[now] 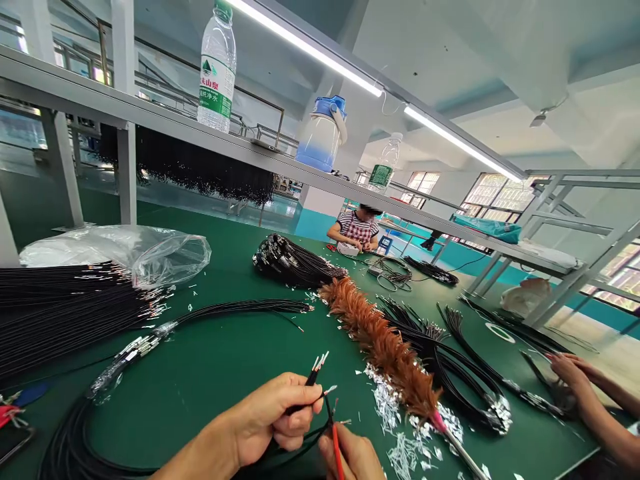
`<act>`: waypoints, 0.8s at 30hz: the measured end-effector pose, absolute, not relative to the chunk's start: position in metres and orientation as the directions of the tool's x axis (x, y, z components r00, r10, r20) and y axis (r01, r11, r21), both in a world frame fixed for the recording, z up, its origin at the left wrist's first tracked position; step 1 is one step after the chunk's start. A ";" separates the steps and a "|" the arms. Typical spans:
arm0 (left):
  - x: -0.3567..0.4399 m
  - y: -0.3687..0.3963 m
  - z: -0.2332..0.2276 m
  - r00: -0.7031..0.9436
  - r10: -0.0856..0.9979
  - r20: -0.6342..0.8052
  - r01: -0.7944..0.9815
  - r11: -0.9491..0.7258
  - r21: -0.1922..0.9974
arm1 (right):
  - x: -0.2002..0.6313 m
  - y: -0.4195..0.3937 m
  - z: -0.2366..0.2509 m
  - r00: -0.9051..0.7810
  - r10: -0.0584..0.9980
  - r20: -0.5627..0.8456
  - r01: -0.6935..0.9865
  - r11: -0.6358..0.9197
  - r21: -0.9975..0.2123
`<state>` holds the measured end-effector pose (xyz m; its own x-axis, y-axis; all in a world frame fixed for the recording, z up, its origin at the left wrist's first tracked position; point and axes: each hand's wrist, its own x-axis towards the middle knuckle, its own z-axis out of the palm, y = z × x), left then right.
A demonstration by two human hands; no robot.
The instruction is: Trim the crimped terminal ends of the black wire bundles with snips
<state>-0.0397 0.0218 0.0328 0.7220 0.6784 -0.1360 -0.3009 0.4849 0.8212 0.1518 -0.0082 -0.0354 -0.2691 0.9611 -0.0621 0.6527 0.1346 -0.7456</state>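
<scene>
My left hand (pixel 273 417) pinches a thin black cable (pixel 314 375) whose stripped, metal-tipped wire ends fan upward above my fingers. My right hand (pixel 353 457), at the bottom edge, grips a red wire (pixel 337 447) with a bare tip pointing up, close beside the left hand. Both hands hover low over the green table (pixel 215 360). Black cable loops (pixel 75 447) trail away below my left wrist.
A brown feather duster (pixel 380 343) lies diagonally at the right, among silver scraps (pixel 395 407). Bundles of black cables lie left (pixel 60 307), centre (pixel 290 260) and right (pixel 450 360). A co-worker's hands (pixel 575 373) work at right; another person sits far back. Bottles stand on the overhead shelf (pixel 150 113).
</scene>
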 end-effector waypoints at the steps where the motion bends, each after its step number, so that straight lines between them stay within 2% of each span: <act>1: -0.042 0.022 0.034 0.734 0.669 -0.119 -0.308 0.484 0.819 | 0.155 -0.006 -0.036 -0.253 0.965 -0.068 0.651 0.118 -0.750; 5: -0.041 0.019 0.035 0.736 0.666 -0.122 -0.216 0.403 0.889 | 0.164 -0.008 -0.018 -0.165 0.980 -0.108 0.582 0.008 -0.813; 7: -0.036 0.017 0.032 0.713 0.681 -0.168 -0.127 0.361 0.924 | 0.164 -0.012 0.002 -0.112 0.985 -0.134 0.440 -0.071 -0.895; 9: -0.032 0.015 0.029 0.685 0.700 -0.202 -0.043 0.315 0.948 | 0.162 -0.017 0.022 -0.161 0.977 -0.137 0.413 -0.059 -0.909; 11: -0.029 0.013 0.027 0.673 0.709 -0.209 0.017 0.268 0.963 | 0.160 -0.019 0.038 -0.222 0.969 -0.109 0.508 0.020 -0.861; 14: -0.027 0.010 0.027 0.684 0.700 -0.208 0.070 0.221 0.973 | 0.159 -0.021 0.050 -0.379 0.925 -0.026 0.685 0.262 -0.680; 17: -0.027 0.008 0.025 0.725 0.653 -0.218 0.090 0.224 0.970 | 0.161 -0.021 0.052 -0.528 0.849 -0.026 0.722 0.433 -0.539; 20: -0.026 0.006 0.020 0.771 0.586 -0.249 0.115 0.256 0.960 | 0.162 -0.022 0.049 -0.586 0.806 -0.083 0.723 0.474 -0.502; 24: -0.026 0.006 0.015 0.798 0.516 -0.310 0.187 0.277 0.942 | 0.161 -0.024 0.045 -0.581 0.807 -0.109 0.730 0.456 -0.509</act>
<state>-0.0259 0.0059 0.0152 0.7981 0.5164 -0.3103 0.1871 0.2770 0.9425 0.1610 -0.0241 0.0450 -0.5808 0.8067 -0.1094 0.7299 0.4565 -0.5088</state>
